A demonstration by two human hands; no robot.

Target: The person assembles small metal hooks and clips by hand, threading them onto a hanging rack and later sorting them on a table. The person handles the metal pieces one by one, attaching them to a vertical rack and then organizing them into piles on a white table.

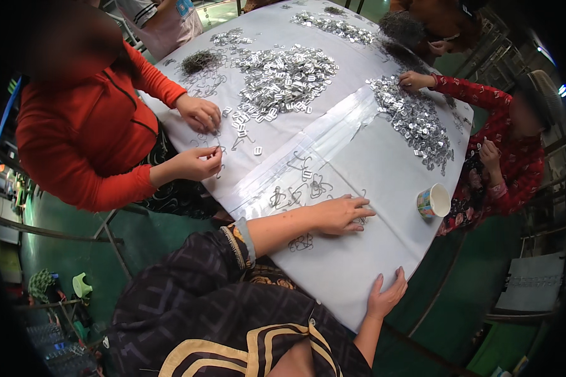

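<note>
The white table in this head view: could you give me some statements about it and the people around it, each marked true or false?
1. The left hand is spread flat among thin bent wire pieces. True.

2. A paper cup is on the right side of the white table. True.

3. The right hand is gripping that cup. False: it is open at the table's edge, apart from the cup.

4. All the silvery metal pieces lie in one single heap. False: they lie in several heaps, with a few loose ones.

5. The co-worker on the left wears a red-orange top. True.
</note>
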